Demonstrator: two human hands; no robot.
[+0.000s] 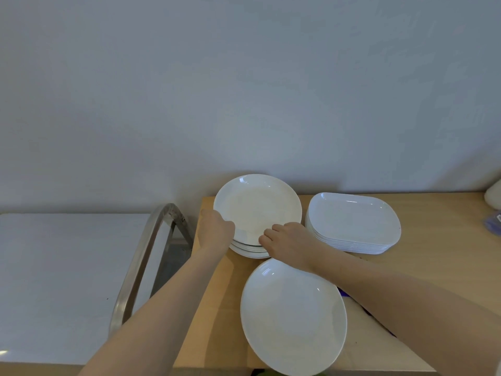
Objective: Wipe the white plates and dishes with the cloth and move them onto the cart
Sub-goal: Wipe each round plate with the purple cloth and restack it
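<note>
A: What is nearest to you?

B: At 6 o'clock a single round plate (294, 317) lies on the table (433, 229), and its near edge hangs a little over the table edge. At 4 o'clock, under the right forearm, I see a small blue piece. It may be the cloth, but I cannot tell.

A: And the hands?

B: Further, toward 12 o'clock, both hands are at the plate stack (250, 249). The left hand (215, 227) curls its fingers on the rim of the top plate (257, 208) at its 9 o'clock side. The right hand (288, 241) holds the same rim at about 5 o'clock, thumb on top. The top plate looks tilted up from the stack.

A: What else is there?

B: At 2 o'clock from the stack, just beside it, a pile of oblong dishes (352, 223). At 9 o'clock the cart (54, 267) with a metal handle (141, 267), its top without plates for now.

A: What can go wrong?

B: I think three things. The plates are smooth, so a rim can slip from the fingers if the grip is only at the edge. A second plate may come up with the top one, then fall. And the right forearm passes just over the near plate; one push, and it may go off the table.
</note>
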